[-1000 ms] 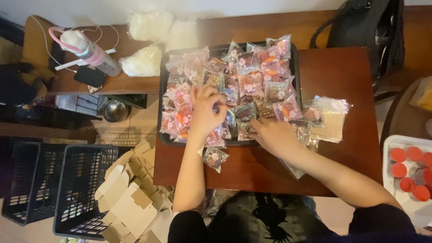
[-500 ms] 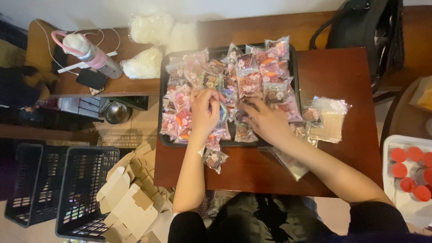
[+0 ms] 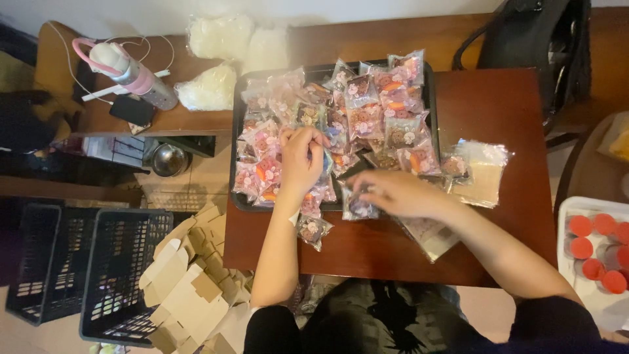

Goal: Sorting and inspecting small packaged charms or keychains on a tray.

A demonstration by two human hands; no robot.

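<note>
My left hand, fingers curled, rests on the packets in the black tray at frame centre. My right hand pinches one small packet at the tray's lower edge. Another packet lies on the worktop below.

We take this for a home used as a small packing spot: a dark wooden table bearing a tray of bagged sweets, folded cardboard boxes and plastic crates at lower left, a water bottle at upper left.
</note>
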